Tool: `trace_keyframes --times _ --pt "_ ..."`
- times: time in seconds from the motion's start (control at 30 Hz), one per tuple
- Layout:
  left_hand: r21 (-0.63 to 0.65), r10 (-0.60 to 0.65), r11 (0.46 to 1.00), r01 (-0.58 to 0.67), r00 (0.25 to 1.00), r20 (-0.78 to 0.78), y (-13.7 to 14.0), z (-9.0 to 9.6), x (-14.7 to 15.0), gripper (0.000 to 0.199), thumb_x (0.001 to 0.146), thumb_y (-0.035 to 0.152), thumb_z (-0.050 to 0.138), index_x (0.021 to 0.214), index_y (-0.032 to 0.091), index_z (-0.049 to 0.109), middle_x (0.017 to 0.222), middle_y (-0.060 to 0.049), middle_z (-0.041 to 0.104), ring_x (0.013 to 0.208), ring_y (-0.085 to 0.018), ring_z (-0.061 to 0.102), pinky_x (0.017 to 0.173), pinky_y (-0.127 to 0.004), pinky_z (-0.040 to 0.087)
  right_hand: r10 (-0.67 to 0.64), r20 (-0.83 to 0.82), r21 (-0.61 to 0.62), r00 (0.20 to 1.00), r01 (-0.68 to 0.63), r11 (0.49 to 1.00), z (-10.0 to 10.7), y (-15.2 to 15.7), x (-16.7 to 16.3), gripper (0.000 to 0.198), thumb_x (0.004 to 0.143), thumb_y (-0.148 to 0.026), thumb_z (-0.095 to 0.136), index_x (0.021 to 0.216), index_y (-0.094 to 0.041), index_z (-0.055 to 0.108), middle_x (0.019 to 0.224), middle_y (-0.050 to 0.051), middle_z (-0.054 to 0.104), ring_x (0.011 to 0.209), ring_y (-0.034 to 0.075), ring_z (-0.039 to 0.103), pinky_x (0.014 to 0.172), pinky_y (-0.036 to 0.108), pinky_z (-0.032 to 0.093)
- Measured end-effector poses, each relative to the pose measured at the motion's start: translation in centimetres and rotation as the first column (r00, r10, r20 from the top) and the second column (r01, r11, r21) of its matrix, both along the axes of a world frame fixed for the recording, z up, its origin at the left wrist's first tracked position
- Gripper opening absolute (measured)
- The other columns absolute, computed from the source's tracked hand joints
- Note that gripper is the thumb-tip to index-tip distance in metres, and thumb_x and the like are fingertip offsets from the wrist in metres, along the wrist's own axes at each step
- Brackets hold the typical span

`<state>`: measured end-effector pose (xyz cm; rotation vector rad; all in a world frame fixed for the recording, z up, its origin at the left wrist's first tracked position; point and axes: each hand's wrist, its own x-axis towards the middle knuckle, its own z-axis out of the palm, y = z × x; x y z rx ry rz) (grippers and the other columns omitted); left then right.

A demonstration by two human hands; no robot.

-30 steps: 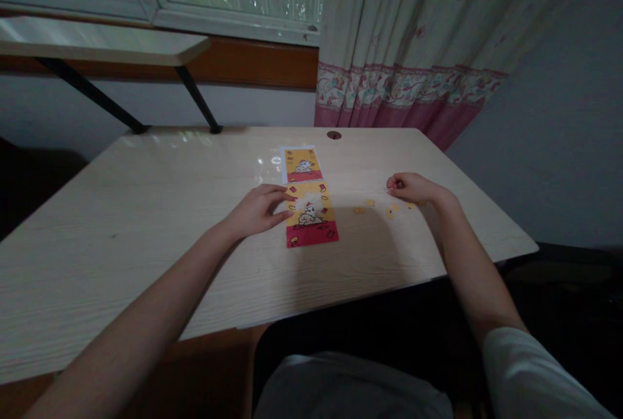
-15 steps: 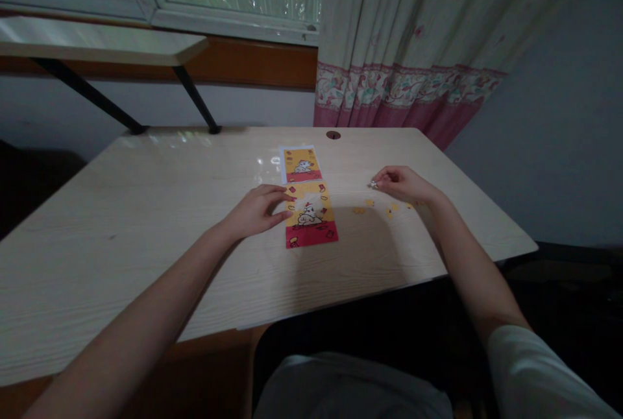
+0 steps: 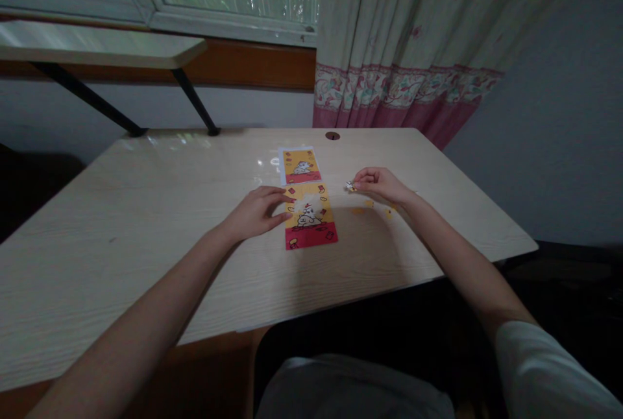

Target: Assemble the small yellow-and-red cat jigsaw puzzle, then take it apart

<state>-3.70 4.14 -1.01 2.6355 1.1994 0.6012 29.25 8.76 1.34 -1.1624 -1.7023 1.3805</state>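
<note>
A yellow and red jigsaw puzzle [image 3: 311, 235] with a white cartoon animal lies on the table, a pale gap in its upper middle. My left hand [image 3: 257, 213] rests at its left edge, fingers apart, fingertips touching the puzzle. Right of the puzzle, my right hand [image 3: 377, 184] pinches a small white jigsaw piece [image 3: 350, 186] between thumb and fingers, just above the table. Beyond the puzzle lies a printed picture sheet [image 3: 300, 166] with the same design. Several loose yellow pieces [image 3: 357, 211] lie below my right hand, partly hidden by the wrist.
The pale wooden table [image 3: 160, 224] runs back to the wall, with a round cable hole [image 3: 333, 136] at its far edge. A raised shelf [image 3: 102, 44] on black legs stands at the back left. A curtain [image 3: 384, 75] hangs behind.
My right hand has moved left toward the puzzle, carrying the white jigsaw piece. My left hand has stayed at the puzzle's left edge.
</note>
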Motion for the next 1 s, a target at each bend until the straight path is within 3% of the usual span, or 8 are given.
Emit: trace_keyframes --times 0.2,0.47,0.8,1.0 --pt "-0.003 0.017 1.0 -0.017 1.0 0.007 -0.3 0.4 0.3 0.036 0.082 0.045 0.052 0.107 0.02 0.061 0.114 -0.01 0.058 0.107 -0.025 0.053 0.092 -0.044 0.042 0.227 0.165 0.029 0.96 -0.234 0.972 0.9 0.3 -2.6 0.019 0.068 -0.027 0.067 0.08 -0.014 0.063 0.075 0.003 0.065 0.065 0.009 0.057 0.061 0.023 0.044" --pt "0.058 -0.033 0.998 0.034 0.999 -0.017 -1.1 1.1 0.9 0.032 0.084 0.04 0.051 0.107 0.02 0.06 0.118 -0.01 0.056 0.109 -0.024 0.051 0.092 -0.044 0.041 0.4 0.42 0.132 0.815 -0.491 0.861 0.4 -0.2 -6.7 0.017 0.074 -0.013 0.054 0.089 -0.012 0.062 0.076 0.002 0.064 0.065 0.008 0.055 0.058 0.019 0.04" --pt "0.02 -0.131 0.991 0.133 0.99 -0.059 -1.5 0.6 2.2 0.03 0.084 0.04 0.051 0.106 0.024 0.065 0.119 -0.011 0.055 0.111 -0.027 0.05 0.093 -0.047 0.04 0.361 0.562 0.195 0.744 -0.544 0.816 0.8 -0.1 -7.5 0.024 0.073 -0.007 0.05 0.089 -0.013 0.066 0.079 0.002 0.067 0.066 0.009 0.055 0.059 0.018 0.036" --pt "0.014 -0.131 0.991 0.132 0.99 -0.059 -1.5 0.6 2.1 0.03 0.085 0.04 0.05 0.106 0.024 0.066 0.118 -0.013 0.056 0.11 -0.028 0.05 0.091 -0.047 0.04 0.258 0.67 0.322 0.696 -0.586 0.744 0.7 -0.2 -7.8 0.021 0.073 -0.009 0.052 0.085 -0.015 0.069 0.081 0.004 0.069 0.072 0.012 0.057 0.066 0.022 0.037"
